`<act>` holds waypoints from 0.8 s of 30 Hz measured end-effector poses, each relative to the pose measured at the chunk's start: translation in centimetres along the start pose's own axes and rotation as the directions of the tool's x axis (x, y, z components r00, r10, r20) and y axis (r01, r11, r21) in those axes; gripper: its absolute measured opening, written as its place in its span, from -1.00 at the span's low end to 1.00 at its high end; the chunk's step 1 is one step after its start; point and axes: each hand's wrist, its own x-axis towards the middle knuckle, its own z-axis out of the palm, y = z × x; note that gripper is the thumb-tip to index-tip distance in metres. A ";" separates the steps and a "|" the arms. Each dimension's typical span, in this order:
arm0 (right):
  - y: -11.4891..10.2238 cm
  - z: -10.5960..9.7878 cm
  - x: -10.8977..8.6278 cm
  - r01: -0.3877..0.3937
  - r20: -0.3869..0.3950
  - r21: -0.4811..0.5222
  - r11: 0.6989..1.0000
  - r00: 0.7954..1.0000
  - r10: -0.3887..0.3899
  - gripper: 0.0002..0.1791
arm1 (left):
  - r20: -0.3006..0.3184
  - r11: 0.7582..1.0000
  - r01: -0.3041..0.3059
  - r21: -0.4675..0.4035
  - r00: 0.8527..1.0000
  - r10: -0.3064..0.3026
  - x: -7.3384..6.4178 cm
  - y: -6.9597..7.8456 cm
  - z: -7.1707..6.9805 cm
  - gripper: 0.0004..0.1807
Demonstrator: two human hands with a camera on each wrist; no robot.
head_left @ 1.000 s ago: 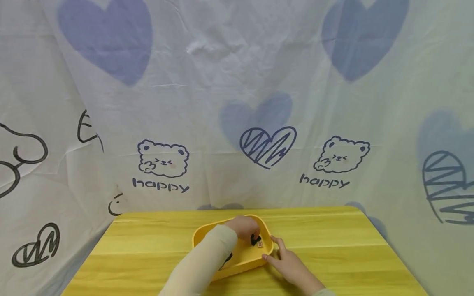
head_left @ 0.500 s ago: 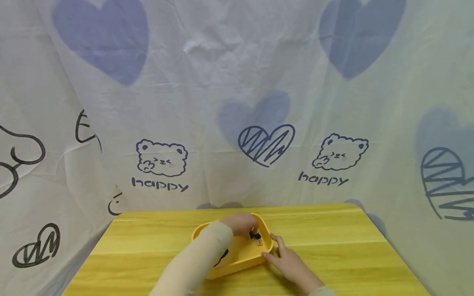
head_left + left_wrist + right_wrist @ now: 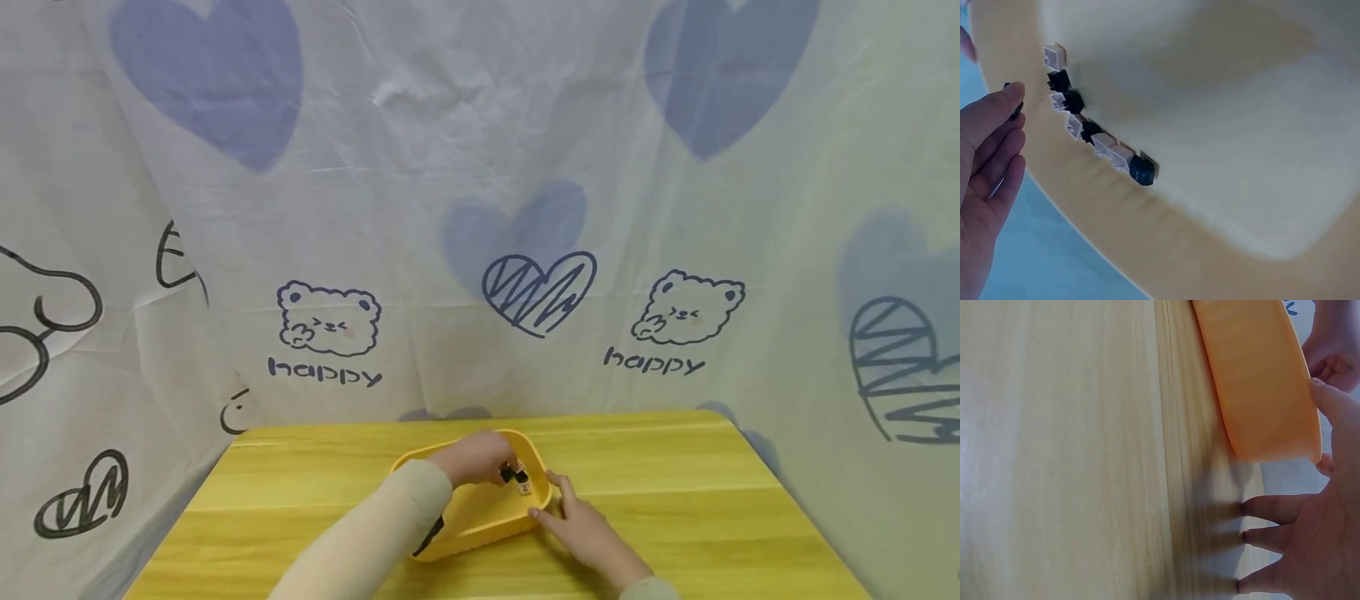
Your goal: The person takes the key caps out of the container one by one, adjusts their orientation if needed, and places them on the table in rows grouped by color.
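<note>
A yellow plastic tray (image 3: pixel 487 510) with raised walls stands on the table. My left hand (image 3: pixel 474 458) reaches in over it from the left; in the left wrist view its thumb and fingers pinch a small black block (image 3: pixel 1016 111). Near the tray wall lies a curved row of small white and black blocks, from a white block (image 3: pixel 1054 57) to a black block (image 3: pixel 1142 170). In the head view a white block (image 3: pixel 524 489) with a reddish mark shows near the right end. My right hand (image 3: pixel 592 533) holds the tray's right corner between thumb and index finger, its other fingers spread.
The yellow wood-grain table (image 3: pixel 675 500) extends around the tray. Behind it hangs a pale cloth (image 3: pixel 450 358) printed with hearts and bears. A dark thing (image 3: pixel 429 537) shows beside the left sleeve; what it is I cannot tell.
My left hand and forearm have shifted a little to the left within the tray, leaving more of the blocks near its right end in view. The right hand keeps its place at the corner.
</note>
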 end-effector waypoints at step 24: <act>0.1 0.4 0.0 0.000 -0.042 -0.029 1.000 0.999 -0.001 -0.20 | -0.248 0.936 0.061 -0.346 0.956 -0.154 -6.0 3.5 -1.0 -0.80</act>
